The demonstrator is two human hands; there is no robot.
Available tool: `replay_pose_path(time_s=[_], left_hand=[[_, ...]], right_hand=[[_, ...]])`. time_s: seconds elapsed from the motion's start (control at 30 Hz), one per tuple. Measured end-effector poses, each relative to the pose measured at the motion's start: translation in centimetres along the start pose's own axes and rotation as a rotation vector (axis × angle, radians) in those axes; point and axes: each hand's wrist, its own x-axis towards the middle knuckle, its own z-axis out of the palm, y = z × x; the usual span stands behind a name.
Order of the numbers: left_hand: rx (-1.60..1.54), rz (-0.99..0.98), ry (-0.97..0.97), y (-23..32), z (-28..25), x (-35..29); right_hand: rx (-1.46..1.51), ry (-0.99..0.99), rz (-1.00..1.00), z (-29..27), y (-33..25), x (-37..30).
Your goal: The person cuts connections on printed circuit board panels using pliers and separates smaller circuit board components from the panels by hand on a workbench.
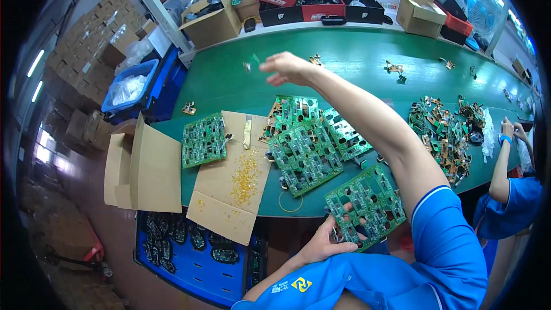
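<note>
Holding a circuit panel in the left hand, right hand outstretched over the bench, fingers open beside a small board.

The blue shirt (yellow emblem included) has white-piped short sleeves.

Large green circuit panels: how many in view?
5 visible: a held panel in the left hand; a left panel overlapping the cardboard sheet; mid-bench, a front panel, a rear panel and a right panel. More may be hidden underneath.
</note>
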Motion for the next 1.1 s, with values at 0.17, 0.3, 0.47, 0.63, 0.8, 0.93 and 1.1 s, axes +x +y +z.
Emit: replay_pose_path(time_s=[0.17,0.3,0.47,0.63,0.8,0.93,1.1], left_hand=[[-0.081,-0.003,0.054,0.0,0.1,-1.1],[-0.142,-0.016,0.062,0.2,-1.1,-0.4],[-0.182,-0.037,0.171,1.4,0.1,0.3],[-0.220,-0.135,0.053,0.0,0.8,2.2],[-0.187,-0.236,-0.043,-2.5,2.1,1.9],[-0.184,-0.307,-0.053,-4.5,3.9,1.4],[-0.174,-0.377,-0.078,-5.7,5.0,0.9]], right_hand=[[-0.203,-0.034,-0.132,-2.6,1.2,-8.0],[-0.318,0.038,-0.184,-4.8,1.2,-17.7],[-0.350,0.250,-0.202,-5.5,3.1,-31.2],[-0.507,0.430,-0.166,-3.0,7.3,-40.7],[-0.430,0.595,-0.028,-1.0,8.6,-46.1],[-0.480,0.609,-0.035,-0.9,9.8,-49.0],[-0.580,0.549,-0.096,-0.9,11.6,-50.3]])
